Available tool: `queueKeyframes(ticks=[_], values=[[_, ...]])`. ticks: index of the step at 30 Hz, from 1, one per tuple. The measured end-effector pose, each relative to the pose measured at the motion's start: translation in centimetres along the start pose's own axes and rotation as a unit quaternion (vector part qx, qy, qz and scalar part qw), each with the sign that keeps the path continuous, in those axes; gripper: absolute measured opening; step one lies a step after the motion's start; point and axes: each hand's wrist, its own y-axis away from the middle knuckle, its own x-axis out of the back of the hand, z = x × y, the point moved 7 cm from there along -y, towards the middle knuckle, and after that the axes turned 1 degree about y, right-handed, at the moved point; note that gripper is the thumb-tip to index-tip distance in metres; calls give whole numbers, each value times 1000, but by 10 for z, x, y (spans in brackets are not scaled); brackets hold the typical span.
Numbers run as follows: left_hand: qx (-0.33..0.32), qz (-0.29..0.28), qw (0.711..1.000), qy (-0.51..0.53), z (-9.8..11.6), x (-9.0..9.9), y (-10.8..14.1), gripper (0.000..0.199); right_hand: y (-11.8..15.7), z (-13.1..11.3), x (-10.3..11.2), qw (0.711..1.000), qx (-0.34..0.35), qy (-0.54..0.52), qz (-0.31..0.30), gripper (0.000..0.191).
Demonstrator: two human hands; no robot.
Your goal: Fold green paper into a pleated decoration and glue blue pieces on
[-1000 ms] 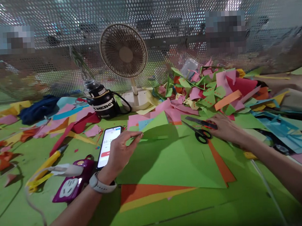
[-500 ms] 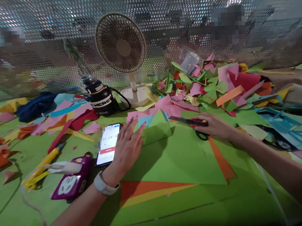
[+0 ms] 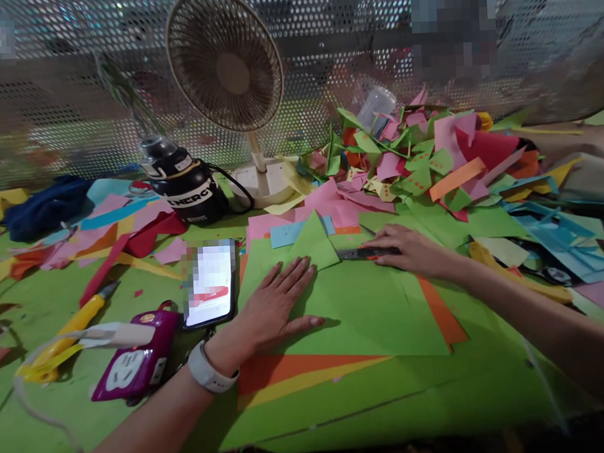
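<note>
My left hand (image 3: 280,304) lies flat on a large green paper sheet (image 3: 376,310), fingers straight and thumb out to the side. A folded green paper piece (image 3: 315,242) stands up just beyond its fingertips. My right hand (image 3: 408,248) grips a pair of black scissors (image 3: 358,253), whose dark blades point left at the folded piece, low over the sheet. Orange paper (image 3: 281,371) and yellow paper (image 3: 289,388) stick out from under the sheet's near edge. A small blue paper (image 3: 285,234) rests behind the folded piece.
A phone (image 3: 212,284), a purple power bank-like device (image 3: 137,354) and a yellow cutter (image 3: 76,323) lie left. Behind stand a black bottle (image 3: 185,188) and a fan (image 3: 232,72) before a perforated metal screen. Paper scraps (image 3: 404,155) are heaped at back right.
My left hand has moved right and down, flattening onto the green sheet. My right hand has lowered the scissors beside the folded piece. The view has shifted slightly.
</note>
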Motion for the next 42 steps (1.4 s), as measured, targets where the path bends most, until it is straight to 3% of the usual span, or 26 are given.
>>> queueKeyframes(ticks=[4, 14, 24, 42], values=[[7, -23, 1000, 8, 1, 0, 0, 90, 6, -5, -4, 1000, 4, -1, 5, 38], [9, -19, 1000, 20, 0, 2, 1, 88, 9, -17, -4, 999, 41, 10, 16, 38], [35, -50, 997, 37, 0, 2, 2, 97, 4, -25, -14, 997, 33, 61, 26, 36], [26, -41, 997, 53, 3, 3, 1, 96, 11, -42, -21, 990, 74, 98, 64, 35]])
